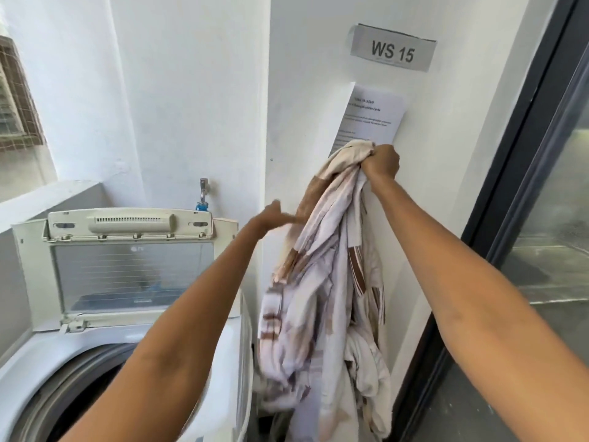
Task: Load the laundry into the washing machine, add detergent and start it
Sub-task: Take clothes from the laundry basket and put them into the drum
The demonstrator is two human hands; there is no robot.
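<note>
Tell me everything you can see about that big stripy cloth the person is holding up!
The stripy cloth is a bunched, crumpled fabric, white with brown stripes. It hangs long and limp in front of the white wall, to the right of the open washing machine. The right hand grips its top in a fist, held high. The left hand, blurred, reaches its upper part. Its bottom end drops out of view.

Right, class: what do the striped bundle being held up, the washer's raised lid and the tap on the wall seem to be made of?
Striped bundle: soft woven fabric, matte; it creases and hangs limp.
Washer lid: yellowed plastic frame around a clear, reflective panel, perhaps glass.
Tap: shiny metal, probably chromed, with a blue, likely plastic, fitting.
</note>
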